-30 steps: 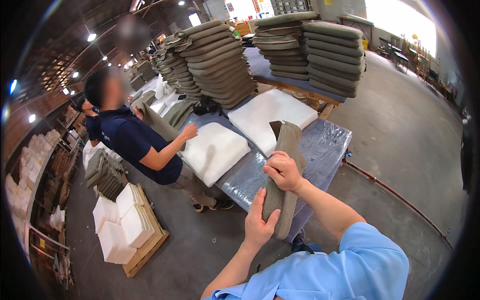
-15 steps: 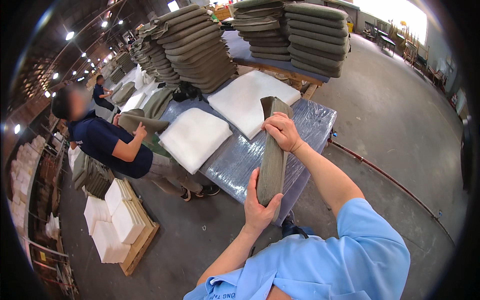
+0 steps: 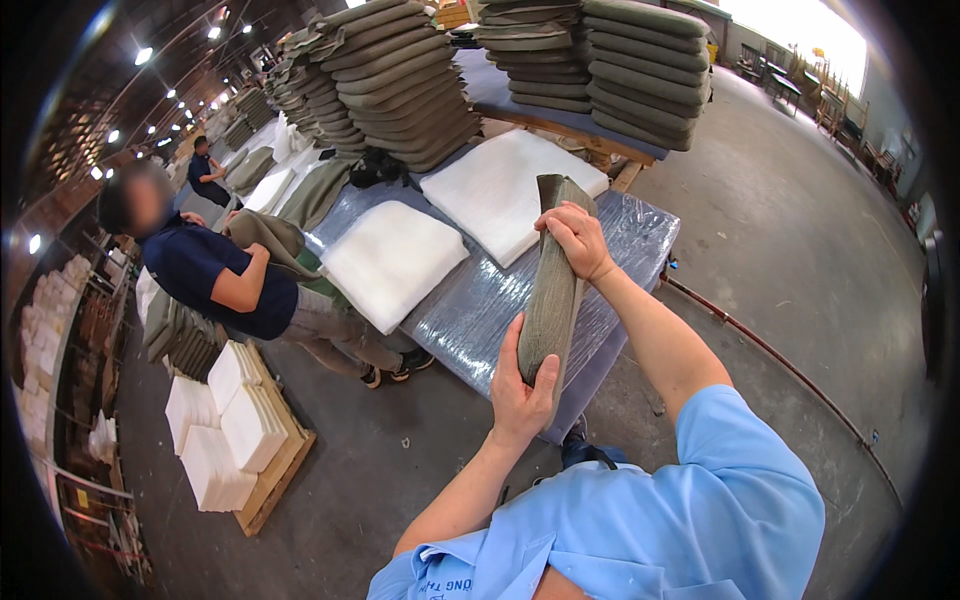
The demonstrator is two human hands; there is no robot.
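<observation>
Both hands clamped on one grey-green cushion [image 3: 555,300]: left hand [image 3: 522,400] cups its lower end, thumb and fingers on opposite sides; right hand [image 3: 578,243] grips near its upper end. Cushion held on edge, tilted, in front of plastic-wrapped desk [image 3: 470,318]; contact with desk: cannot tell. On desk, beyond: two white pads [image 3: 395,265]. Left: co-worker [image 3: 215,265] in dark shirt. Farther back: tall cushion stacks [image 3: 405,95].

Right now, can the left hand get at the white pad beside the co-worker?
Probably not while occupied: the left hand holds the lower end of the grey-green padded piece. The way to the white pad itself looks free.
</observation>
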